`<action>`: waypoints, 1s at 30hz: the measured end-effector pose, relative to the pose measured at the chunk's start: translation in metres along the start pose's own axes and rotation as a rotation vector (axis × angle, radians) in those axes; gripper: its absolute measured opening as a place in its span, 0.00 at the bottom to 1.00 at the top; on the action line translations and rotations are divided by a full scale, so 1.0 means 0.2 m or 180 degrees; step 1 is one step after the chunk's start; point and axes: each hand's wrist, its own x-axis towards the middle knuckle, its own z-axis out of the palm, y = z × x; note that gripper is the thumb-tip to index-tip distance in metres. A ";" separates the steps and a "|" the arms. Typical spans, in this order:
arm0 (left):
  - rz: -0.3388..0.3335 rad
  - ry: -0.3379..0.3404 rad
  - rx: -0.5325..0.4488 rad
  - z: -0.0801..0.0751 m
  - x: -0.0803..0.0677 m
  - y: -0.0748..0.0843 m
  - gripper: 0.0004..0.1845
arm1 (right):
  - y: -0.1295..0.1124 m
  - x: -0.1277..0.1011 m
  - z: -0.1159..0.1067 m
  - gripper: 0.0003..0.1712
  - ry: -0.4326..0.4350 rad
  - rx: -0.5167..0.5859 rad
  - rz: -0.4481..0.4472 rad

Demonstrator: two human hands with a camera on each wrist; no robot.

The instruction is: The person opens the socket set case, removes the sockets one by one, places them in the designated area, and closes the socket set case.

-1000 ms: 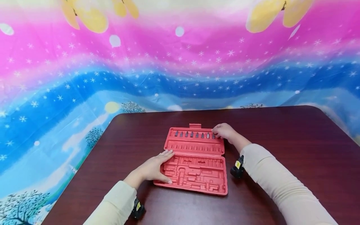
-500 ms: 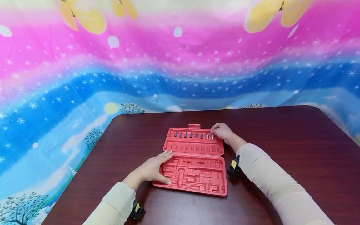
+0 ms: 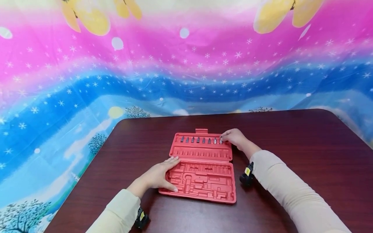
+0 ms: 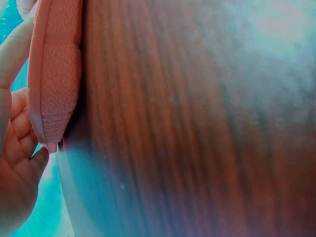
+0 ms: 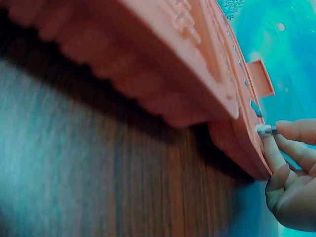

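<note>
A red moulded plastic case (image 3: 201,181) lies unfolded on the table, its lid half (image 3: 201,152) on the far side. Dark and silver screwdriver bits stand in a row along the lid, among them a dark one (image 3: 198,139). At the row's right end, my right hand (image 3: 236,138) pinches a silver bit (image 5: 266,130) between thumb and finger, as the right wrist view shows. My left hand (image 3: 157,174) rests with spread fingers on the case's left side, thumb on the near half. From the left wrist view, its fingers (image 4: 22,133) lie along the case's side wall (image 4: 54,74).
The dark brown wooden table (image 3: 306,155) stretches out on both sides of the case. Behind it hangs a pink and blue patterned cloth (image 3: 186,64). A latch tab (image 3: 201,131) sticks out from the lid's far edge. Black wrist cameras sit under both sleeves.
My right hand dips slightly left, then shifts back right at the end of the row, where the silver bit now shows at its fingertips. My left hand and the case stay in place.
</note>
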 end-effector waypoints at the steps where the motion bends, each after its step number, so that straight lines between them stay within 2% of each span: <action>1: 0.0004 0.0005 -0.0006 0.00 0.00 0.00 0.55 | 0.00 0.00 0.00 0.15 -0.0006 0.0004 -0.0010; 11: 0.0004 -0.0024 0.0035 0.01 -0.01 0.01 0.55 | 0.03 -0.03 0.01 0.09 0.0133 0.0075 -0.0201; 20: -0.0026 -0.0038 -0.0005 0.01 -0.01 0.02 0.55 | 0.00 -0.08 -0.02 0.16 0.0245 0.0620 -0.0240; 30: -0.0017 -0.0017 -0.0007 0.00 -0.02 0.02 0.54 | 0.00 -0.17 -0.09 0.18 0.0304 0.0648 -0.0292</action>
